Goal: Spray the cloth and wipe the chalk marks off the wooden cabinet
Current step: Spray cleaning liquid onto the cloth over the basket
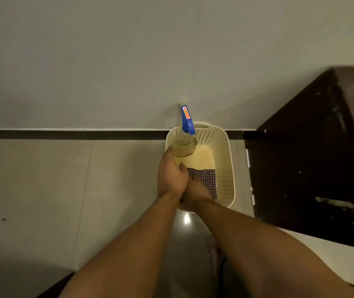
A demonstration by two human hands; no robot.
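Both hands down at a cream perforated basket on the tiled floor, forearms reaching in from below. Left hand over the basket's left rim, back of the hand up, fingers stretched forward toward the base of a spray bottle, fingertips at or just beside it; contact impossible to confirm, and no closed grip visible. Right hand lower, tucked partly under the left wrist, lying on or against a checked cloth in the near half of the basket; fingers hidden, so open or gripping cannot be told.

Spray bottle upright in the far left corner of the basket, clear body with pale yellowish liquid, blue trigger head with an orange label, nozzle pointing away toward the grey wall. Cloth flat on the basket floor, dark purple and white check, its left edge covered by the right hand. Bare basket floor between bottle and cloth.

Dark wooden cabinet to the right of the basket, near but apart from it, standing against the wall. Pale smears and streaks across its dark front and top, somewhat blurred. Black skirting strip along the foot of the wall behind the basket.
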